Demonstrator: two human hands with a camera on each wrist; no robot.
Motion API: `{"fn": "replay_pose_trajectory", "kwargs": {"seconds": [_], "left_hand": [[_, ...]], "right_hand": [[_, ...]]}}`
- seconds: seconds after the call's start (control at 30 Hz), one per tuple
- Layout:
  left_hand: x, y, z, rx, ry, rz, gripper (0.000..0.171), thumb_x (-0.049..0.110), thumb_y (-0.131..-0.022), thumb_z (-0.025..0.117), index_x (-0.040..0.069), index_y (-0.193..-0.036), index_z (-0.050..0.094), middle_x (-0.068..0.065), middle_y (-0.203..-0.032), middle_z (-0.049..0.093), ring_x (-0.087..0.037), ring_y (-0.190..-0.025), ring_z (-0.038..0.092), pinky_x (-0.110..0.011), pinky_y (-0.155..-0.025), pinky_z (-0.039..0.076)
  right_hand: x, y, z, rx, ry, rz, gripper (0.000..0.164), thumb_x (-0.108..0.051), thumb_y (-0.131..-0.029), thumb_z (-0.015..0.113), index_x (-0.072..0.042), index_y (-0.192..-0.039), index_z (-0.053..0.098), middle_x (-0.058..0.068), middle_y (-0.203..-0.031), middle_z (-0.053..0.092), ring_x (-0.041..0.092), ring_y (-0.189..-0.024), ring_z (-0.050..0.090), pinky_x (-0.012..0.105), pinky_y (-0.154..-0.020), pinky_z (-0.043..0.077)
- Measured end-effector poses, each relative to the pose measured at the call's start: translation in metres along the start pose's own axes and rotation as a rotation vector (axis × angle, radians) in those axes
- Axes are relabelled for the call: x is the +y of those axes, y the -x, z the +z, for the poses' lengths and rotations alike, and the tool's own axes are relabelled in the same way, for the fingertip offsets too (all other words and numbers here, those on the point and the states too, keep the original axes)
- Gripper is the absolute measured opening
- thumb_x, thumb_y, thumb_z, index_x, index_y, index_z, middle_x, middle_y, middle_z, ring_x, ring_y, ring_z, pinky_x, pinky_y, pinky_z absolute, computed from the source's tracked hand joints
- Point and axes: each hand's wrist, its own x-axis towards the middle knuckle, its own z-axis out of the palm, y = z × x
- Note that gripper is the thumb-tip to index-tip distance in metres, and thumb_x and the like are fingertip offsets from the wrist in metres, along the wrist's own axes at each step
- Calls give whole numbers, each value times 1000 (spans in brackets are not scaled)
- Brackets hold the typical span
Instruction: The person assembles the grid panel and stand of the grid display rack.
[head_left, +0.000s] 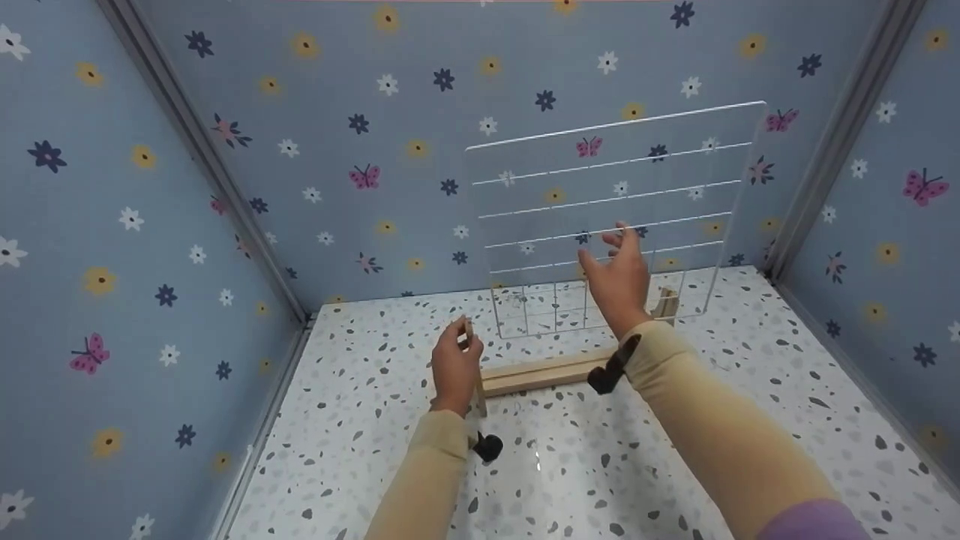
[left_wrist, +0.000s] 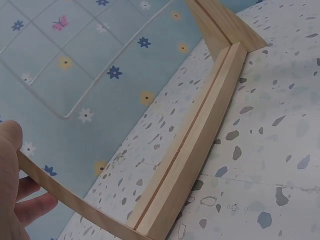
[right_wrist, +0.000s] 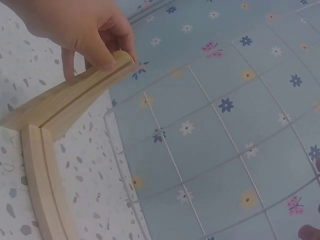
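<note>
A white wire grid panel [head_left: 615,126] is tilted upright in the air above the table, its lower edge behind a wooden stand. My right hand [head_left: 619,285] holds the panel by its wires, with thumb and fingers around them; the exact grip is partly hidden. Below it lies the stand's grooved crossbar [head_left: 551,375], between two upright end pieces. My left hand [head_left: 455,371] pinches the top of the left end piece [right_wrist: 75,92], also grooved. At the other end, the right end piece [left_wrist: 225,25] stands free of either hand, partly covered by my right wrist in the head view.
The table [head_left: 375,397] has a white speckled top. Blue flowered panels wall it in at the back [head_left: 420,97], on the left [head_left: 127,315] and on the right [head_left: 892,225], with grey metal posts [head_left: 832,142] at the corners.
</note>
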Motion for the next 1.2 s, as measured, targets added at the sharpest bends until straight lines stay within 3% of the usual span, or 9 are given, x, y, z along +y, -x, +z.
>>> {"fn": "replay_pose_trajectory", "kwargs": {"seconds": [0.63,0.9,1.2], "left_hand": [[1,1,4,-5,-20,-8,45,17,-101,62,12,-145,55,-5,-140,59,-23,-119,64,-29,-89,58],[1,3,2,-18,29,4,46,16,-101,63,12,-146,53,-6,-141,58,-24,-121,63,-29,-89,58],[1,2,2,-16,22,-3,46,16,-101,63,12,-146,54,-5,-141,59,-23,-120,63,-28,-89,58]], "right_hand": [[-21,-1,10,14,28,-2,72,-31,-93,74,-11,-152,38,2,-141,59,26,-128,55,42,-98,52],[-29,1,14,-20,-2,-21,72,-32,-94,73,-13,-153,37,3,-142,58,25,-128,55,42,-100,51],[-37,2,18,-11,0,-31,73,-32,-93,75,-13,-153,38,2,-141,60,24,-127,57,40,-99,52]]}}
